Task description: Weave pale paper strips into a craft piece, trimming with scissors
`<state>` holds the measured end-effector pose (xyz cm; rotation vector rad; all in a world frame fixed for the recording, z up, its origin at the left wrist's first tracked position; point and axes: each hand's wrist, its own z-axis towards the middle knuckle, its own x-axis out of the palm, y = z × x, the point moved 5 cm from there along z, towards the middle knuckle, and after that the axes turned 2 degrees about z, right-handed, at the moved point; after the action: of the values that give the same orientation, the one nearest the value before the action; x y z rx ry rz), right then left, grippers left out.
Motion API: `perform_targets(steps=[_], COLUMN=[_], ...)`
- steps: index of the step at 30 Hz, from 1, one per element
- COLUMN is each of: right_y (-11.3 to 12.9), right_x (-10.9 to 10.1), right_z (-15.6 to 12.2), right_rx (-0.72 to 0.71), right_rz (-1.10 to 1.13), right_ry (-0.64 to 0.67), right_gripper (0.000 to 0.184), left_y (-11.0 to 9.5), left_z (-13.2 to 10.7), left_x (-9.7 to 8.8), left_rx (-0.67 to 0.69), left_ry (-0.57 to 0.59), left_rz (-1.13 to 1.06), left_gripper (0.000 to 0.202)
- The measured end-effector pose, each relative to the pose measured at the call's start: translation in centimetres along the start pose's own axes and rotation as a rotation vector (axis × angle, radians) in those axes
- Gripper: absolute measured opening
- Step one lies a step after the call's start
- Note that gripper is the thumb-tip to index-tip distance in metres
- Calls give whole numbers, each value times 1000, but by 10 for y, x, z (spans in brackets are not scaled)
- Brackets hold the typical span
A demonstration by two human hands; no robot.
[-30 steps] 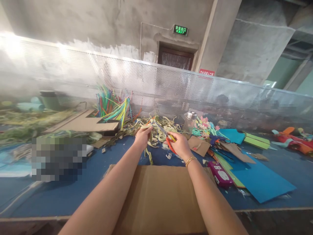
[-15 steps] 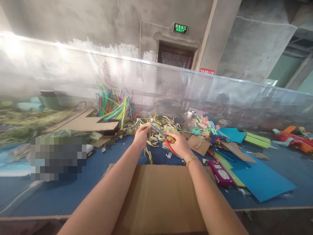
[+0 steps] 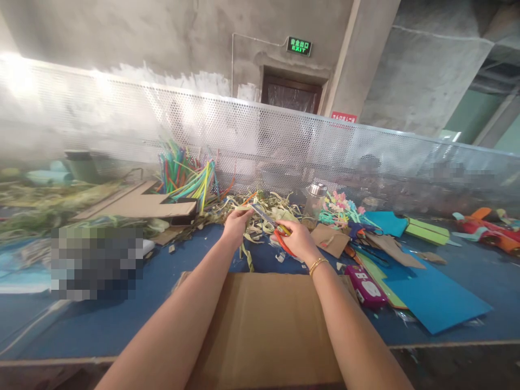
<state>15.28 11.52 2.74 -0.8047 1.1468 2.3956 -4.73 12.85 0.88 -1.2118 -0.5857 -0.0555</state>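
Note:
My right hand (image 3: 296, 238) is wrapped round the red handles of a pair of scissors (image 3: 273, 226), whose blades point up and left. My left hand (image 3: 235, 225) pinches a pale paper strip (image 3: 245, 208) right at the blade tips. Both hands hover over a heap of pale green and cream paper strips (image 3: 264, 214) on the blue table. A gold bracelet sits on my right wrist. A flat brown cardboard sheet (image 3: 264, 325) lies under my forearms at the near edge.
A bunch of coloured straws (image 3: 187, 176) stands behind cardboard pieces (image 3: 142, 206) at the left. A glass jar (image 3: 314, 203), paper flowers (image 3: 339, 208), blue card sheets (image 3: 434, 298), a pink case (image 3: 365, 290) and a perforated metal screen (image 3: 284, 146) lie to the right and behind.
Almost nothing differs: both hands stay on the strip and the scissors, shifted only slightly.

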Motion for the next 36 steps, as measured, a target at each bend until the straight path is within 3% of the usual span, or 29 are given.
perform_targets(steps=[19,24,31,36], right_y=[-4,-3,-12,-17], right_x=[4,4,-1,-5], right_z=[1,4,6,7], right_rx=[76,91,106,62], right_rz=[124,348,451,554], right_ry=[40,-2,-193,-379], right_gripper=[55,53,53,53], left_y=[6,6,5,11], left_z=[2,-1,-2,-11], left_x=[2,2,4,18], left_rx=[-21,-61,-43,-84], left_ry=[57,89,86,210], left_rz=[24,-3,36,49], left_gripper=[36,36,37,40])
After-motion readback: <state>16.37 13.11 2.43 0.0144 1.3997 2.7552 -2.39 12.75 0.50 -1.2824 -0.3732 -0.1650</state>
